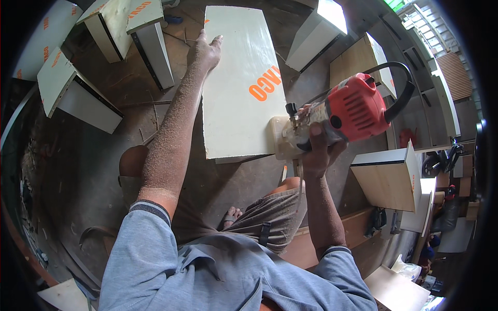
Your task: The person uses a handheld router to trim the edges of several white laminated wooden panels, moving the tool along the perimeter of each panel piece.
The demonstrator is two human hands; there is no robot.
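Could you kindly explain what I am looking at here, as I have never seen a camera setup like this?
There is no robot here: these are a person's own bare hands. The camera sits on the person's head and looks down, and its very wide lens bends straight edges near the rim. So left in the picture is the person's left.

The left hand rests at the left edge of a white panel with orange lettering. The right hand holds a red power tool, whose base sits at the panel's near right corner. Sawdust-like specks cover the left forearm. White and wood-coloured boxes stand around.
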